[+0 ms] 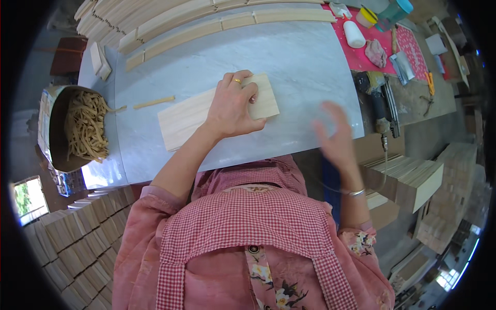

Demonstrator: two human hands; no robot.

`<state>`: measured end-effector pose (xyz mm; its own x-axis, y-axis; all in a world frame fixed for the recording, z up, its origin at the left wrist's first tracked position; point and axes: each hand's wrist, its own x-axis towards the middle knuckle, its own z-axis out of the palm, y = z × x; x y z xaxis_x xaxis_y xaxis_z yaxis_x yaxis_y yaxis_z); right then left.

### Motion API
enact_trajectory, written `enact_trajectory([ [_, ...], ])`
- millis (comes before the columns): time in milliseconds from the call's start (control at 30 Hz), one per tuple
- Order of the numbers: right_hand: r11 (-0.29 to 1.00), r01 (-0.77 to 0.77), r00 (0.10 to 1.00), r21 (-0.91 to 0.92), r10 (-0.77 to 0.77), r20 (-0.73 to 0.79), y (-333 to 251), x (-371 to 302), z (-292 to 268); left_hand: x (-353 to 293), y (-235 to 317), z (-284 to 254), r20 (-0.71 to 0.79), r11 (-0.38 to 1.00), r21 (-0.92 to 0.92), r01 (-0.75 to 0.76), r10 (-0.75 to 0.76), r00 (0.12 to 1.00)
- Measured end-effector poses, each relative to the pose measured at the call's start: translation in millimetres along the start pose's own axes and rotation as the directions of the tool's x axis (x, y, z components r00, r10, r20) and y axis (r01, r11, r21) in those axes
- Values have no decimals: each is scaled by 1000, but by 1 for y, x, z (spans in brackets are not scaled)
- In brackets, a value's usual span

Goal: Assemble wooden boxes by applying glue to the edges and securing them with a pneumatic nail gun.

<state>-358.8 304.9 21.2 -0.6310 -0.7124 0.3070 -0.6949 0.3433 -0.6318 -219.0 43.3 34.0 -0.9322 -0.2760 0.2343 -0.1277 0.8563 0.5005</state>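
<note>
A pale, flat wooden board (186,120) lies slantwise on the light grey marbled tabletop (289,57). My left hand (231,107), with a gold ring, grips it near its right end, fingers bent over the far side and thumb by the near edge. Off to the right, my right hand (338,135) is blurred by motion over the table's edge. Its thumb and fingers look spread, and I see nothing between them. Left of the board is a thin tan strip (154,102).
A box (46,124) full of curled tan strips (87,126) stands at left. Long rows of wood pieces (232,21) line the far side. On a pink mat (356,59) are a white bottle (354,34) and a cloth (375,53). Stacked boards (408,178) sit at right.
</note>
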Motion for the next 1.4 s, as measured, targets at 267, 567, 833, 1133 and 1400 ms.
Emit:
enact_trajectory([
  [267, 657, -355, 925, -665, 348, -150, 154, 31, -88, 1, -3, -3, -17, 996, 26, -83, 84, 996],
  [567, 597, -621, 700, -509, 714, -16, 98, 87, -121, 0, -5, 4, -57, 994, 78, -82, 87, 995],
  [833, 867, -492, 847, -80, 497, 190, -91, 50, -87, 2, -3, 4, 5, 999, 53, 1, -1, 1000],
  [1133, 855, -517, 815, 30, 481, 324, -142, 35, -58, -1, -5, 9, -59, 998, 53, -25, 28, 998],
  [1400, 852, -521, 810, 47, 476, 343, -143, 29, -50, 0, -5, 9, -63, 999, 39, -22, 24, 998],
])
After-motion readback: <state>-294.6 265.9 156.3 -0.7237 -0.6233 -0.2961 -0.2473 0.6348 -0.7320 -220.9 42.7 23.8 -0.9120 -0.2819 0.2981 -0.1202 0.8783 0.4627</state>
